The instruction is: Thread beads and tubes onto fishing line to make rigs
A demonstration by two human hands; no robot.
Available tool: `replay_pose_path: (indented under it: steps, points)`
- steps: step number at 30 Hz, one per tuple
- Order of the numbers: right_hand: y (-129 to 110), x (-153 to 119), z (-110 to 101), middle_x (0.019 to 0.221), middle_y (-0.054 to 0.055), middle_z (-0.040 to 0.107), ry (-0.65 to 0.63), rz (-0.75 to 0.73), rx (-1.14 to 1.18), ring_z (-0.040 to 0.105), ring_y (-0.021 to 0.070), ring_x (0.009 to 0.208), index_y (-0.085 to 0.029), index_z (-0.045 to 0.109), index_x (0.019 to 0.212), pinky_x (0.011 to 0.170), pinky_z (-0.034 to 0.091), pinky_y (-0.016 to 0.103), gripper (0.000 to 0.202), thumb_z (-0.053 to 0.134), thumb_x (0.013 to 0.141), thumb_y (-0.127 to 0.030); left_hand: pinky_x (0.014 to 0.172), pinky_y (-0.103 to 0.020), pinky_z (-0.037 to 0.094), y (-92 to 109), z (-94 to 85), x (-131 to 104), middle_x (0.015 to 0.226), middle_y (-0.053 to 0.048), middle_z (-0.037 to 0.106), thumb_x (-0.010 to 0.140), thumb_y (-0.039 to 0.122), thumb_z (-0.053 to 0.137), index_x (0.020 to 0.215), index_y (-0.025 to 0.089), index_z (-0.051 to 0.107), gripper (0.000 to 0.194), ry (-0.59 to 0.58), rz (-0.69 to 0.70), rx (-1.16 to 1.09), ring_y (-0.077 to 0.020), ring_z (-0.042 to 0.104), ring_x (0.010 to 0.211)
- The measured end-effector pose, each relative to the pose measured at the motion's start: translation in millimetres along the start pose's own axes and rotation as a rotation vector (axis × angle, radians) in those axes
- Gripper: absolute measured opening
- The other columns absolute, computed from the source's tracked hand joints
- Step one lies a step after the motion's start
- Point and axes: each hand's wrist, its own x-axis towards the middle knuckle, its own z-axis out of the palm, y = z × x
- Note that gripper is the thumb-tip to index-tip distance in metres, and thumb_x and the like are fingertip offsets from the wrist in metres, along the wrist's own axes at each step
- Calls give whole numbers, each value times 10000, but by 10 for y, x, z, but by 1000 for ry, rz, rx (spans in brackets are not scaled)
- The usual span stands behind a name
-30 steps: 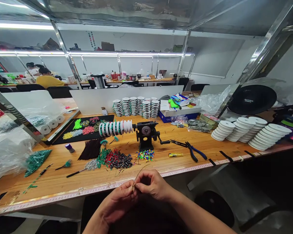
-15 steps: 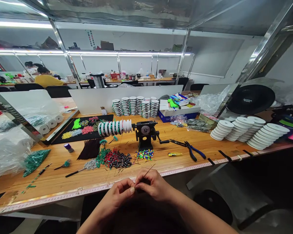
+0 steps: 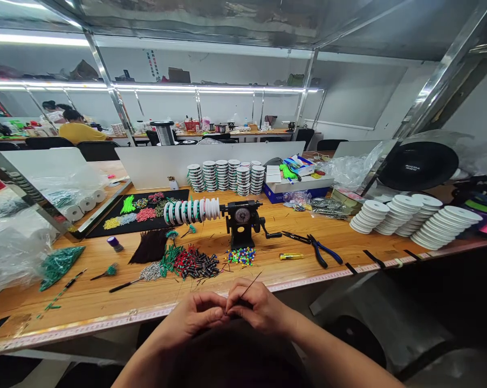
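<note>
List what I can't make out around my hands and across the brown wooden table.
Head view: lower end of the thin dark strand, hidden by the bare right hand.
Head view: whether the bare left hand pinches it too, covered by fingers.
Head view: dial reading on the black metal crank winder, too small.
Head view: clear plastic bag, cut off by left edge.

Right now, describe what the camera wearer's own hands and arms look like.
The left hand and right hand are both ungloved. No ring shows on the visible fingers, and no watch or bracelet can be seen. The forearms are bare as far as they show, with no sleeve or clear marking in view.
</note>
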Motion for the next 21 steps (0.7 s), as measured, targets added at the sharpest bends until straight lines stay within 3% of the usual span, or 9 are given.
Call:
replay_pose_path:
  steps: [4,8,15,21]
  points:
    - [22,-24,19,809,66,642,-16,-57,-75,601,182,766,-178,691,897,687,486,257,200,537,1007,-243,574,-239,312,-45,7,50,622,-7,630,606,569,868,752,146,785,456,22,17,90,-122,460,598]
    - [42,-80,70,811,72,642,-45,-75,-132,597,183,770,-177,696,917,680,485,259,277,479,1047,-289,575,-255,277,-98,10,52,582,5,571,621,620,827,673,135,736,495,30,47,185,-129,414,586]
    - [104,-265,240,769,63,643,161,69,-47,609,182,731,-174,716,874,659,482,261,304,534,1027,-365,636,-276,293,-166,124,36,652,4,533,702,632,726,684,148,647,490,111,137,295,-160,405,660]
    - [161,-399,340,791,68,637,231,101,-62,610,185,743,-170,721,895,666,475,264,278,548,1024,-345,663,-283,292,-224,198,77,654,8,530,742,451,735,659,165,603,326,203,164,337,-169,419,683]
